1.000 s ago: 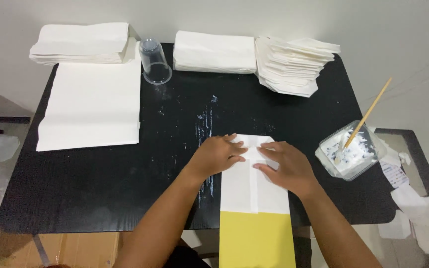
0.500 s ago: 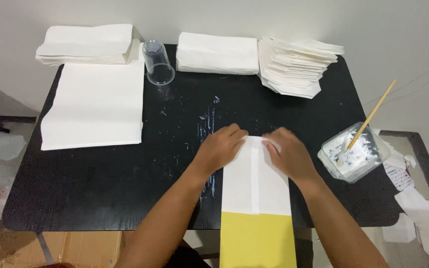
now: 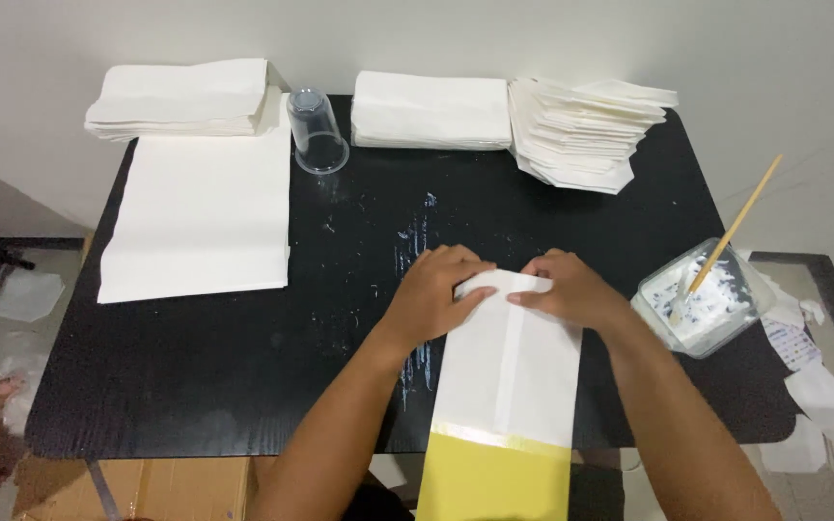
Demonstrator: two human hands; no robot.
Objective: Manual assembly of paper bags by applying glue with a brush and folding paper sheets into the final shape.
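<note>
We press both hands on the far end of a long white paper bag that lies flat near the front edge of the black tabletop, its near end yellow and hanging over that edge. Our left hand lies palm down on the bag's top left corner, fingers flat, its grip closed on nothing. Our right hand covers the top right corner, fingertips pushing down on the folded end; it too holds nothing in its grip. Just left of the bag, white smears streak the tabletop. To the right stands a clear tub of white paste with a wooden stick leaning in it. Along the far edge sit 3 piles: a fanned stack of folded bags at right, a neat white stack in the middle, another white stack at left. An upturned clear cup stands between the left and middle piles. A large flat white sheet lies at left.
</note>
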